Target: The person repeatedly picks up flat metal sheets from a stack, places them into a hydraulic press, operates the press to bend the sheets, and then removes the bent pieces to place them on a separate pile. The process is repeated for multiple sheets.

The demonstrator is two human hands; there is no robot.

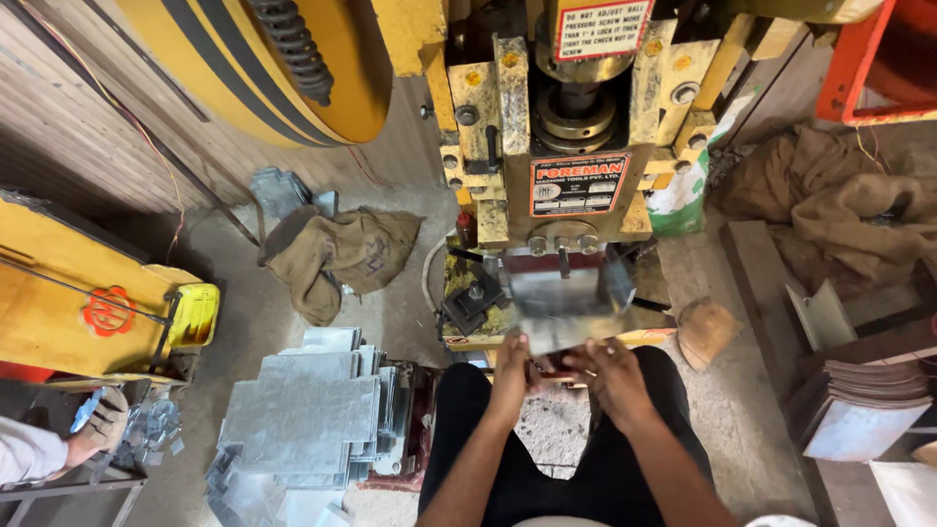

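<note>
Gritty concrete floor (244, 293) — blurred steel sheet (566, 303)

Two burlap sacks (337, 256), one press (571, 146), one sheet stack (312, 420).

stack of grey metal sheets (312, 415), burlap sack (337, 256), yellow flywheel (264, 63)

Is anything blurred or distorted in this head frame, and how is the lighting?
Head view: the metal sheet held by the left hand and right hand is motion-blurred; the press and the sheet stack stay sharp; edges bow with wide-angle distortion; light is soft and even.
</note>
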